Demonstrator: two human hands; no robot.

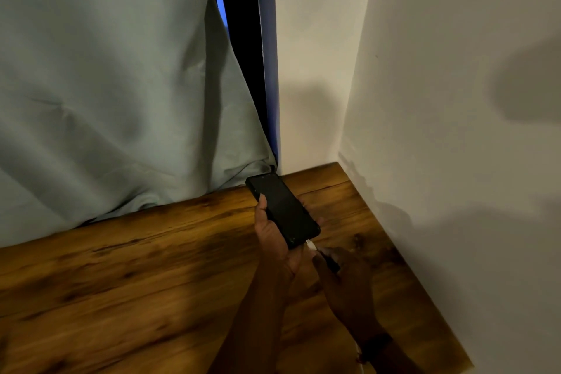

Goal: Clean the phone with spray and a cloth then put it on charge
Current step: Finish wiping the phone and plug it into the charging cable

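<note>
Over table (pixel 151 267): black phone (pixel 283 209), screen dark.

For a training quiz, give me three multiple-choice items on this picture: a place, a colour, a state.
1. Where is the black rectangular phone? A in the left hand; B in a drawer; C on the floor.
2. What colour is the small charger plug at its lower end? A red; B white; C green.
3. The right hand: A hangs idle; B pinches the plug; C lies flat on the wall.
Key: A, its fingers curl round the phone; B, the tip shows white; B, fingertips close on it.
</note>
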